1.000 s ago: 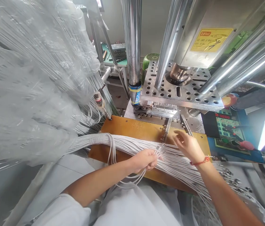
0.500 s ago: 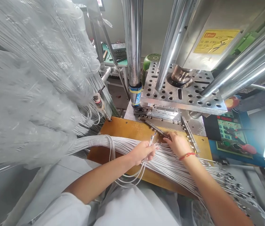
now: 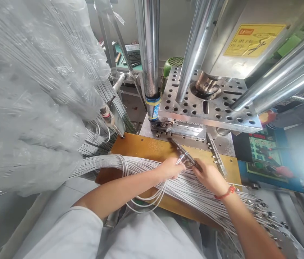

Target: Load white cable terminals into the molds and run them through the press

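Since a second ago my right hand (image 3: 208, 176) has drawn back from the far edge of the counter (image 3: 146, 145) toward its middle. The metal strip (image 3: 182, 153) that lay nearly straight by that edge now lies slanted, its far end pointing at the press. My left hand (image 3: 169, 167) has moved up to meet it. The right fingers are clamped on the strip's near end. The left fingers are closed together on a few ends of the white cables (image 3: 141, 166), held against the strip's middle. The cable bundle lies across the counter from its left edge toward its near right corner. A second strip (image 3: 216, 153) lies near the far right edge, apart from both hands. A perforated plate (image 3: 208, 108) sits above the far edge. A clear plastic bag (image 3: 33, 90) of cables bulks at left, and a control panel (image 3: 265, 151) stands to the counter's right
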`<state>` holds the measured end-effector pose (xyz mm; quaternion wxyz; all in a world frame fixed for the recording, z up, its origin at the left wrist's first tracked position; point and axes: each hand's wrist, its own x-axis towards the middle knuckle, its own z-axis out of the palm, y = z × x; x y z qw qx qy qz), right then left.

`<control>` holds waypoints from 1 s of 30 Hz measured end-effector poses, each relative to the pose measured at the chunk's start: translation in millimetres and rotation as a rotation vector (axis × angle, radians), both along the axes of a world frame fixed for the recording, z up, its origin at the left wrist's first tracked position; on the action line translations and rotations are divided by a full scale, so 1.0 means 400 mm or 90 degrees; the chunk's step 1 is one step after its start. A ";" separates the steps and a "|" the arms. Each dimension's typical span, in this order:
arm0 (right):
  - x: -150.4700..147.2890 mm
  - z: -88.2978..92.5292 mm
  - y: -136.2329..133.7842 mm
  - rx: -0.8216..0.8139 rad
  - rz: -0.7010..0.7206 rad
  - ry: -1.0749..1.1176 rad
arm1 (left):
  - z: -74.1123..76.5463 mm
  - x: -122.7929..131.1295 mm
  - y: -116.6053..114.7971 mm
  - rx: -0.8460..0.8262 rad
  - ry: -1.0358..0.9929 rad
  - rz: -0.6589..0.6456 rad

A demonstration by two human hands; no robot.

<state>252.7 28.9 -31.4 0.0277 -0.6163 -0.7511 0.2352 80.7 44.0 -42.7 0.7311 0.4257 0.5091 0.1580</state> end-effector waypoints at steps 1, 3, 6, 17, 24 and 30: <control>-0.005 -0.002 -0.006 0.011 -0.003 0.006 | -0.004 0.004 0.000 0.005 0.007 -0.001; -0.017 -0.007 -0.017 0.020 -0.021 0.007 | -0.006 0.010 -0.001 0.008 0.016 -0.005; -0.030 -0.013 -0.030 0.015 -0.049 0.011 | -0.005 0.013 -0.005 0.039 0.032 -0.004; -0.032 -0.029 -0.047 0.029 -0.086 0.036 | -0.034 0.015 -0.025 0.114 0.094 0.004; -0.040 -0.023 -0.052 0.019 -0.097 0.048 | -0.027 0.012 -0.032 0.102 0.098 0.013; -0.041 -0.035 -0.057 0.032 -0.087 0.002 | -0.027 0.015 -0.036 0.116 0.113 -0.008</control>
